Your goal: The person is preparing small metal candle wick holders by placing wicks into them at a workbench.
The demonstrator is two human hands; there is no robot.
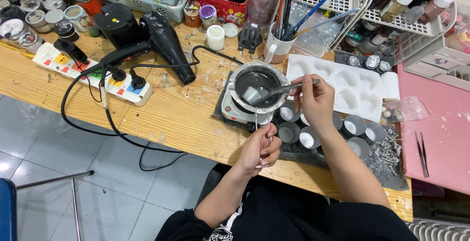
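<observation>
Stirring: spoon (274, 92) pinched by right hand (316, 105), bowl end dipped in pot (258, 85) left of grip. Pot handle (259, 128) clenched by left hand (259, 150). Risk judged: pot tipped off small burner (235, 113), melt spilled onto metal cups (313, 135) beside grip.

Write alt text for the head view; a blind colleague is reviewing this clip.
A person's right hand holds a spoon in a small metal pot on a little hotplate, while the left hand grips the pot's thin handle. Small grey cups, a white heart mould and a black hairdryer sit on the cluttered wooden table.
</observation>
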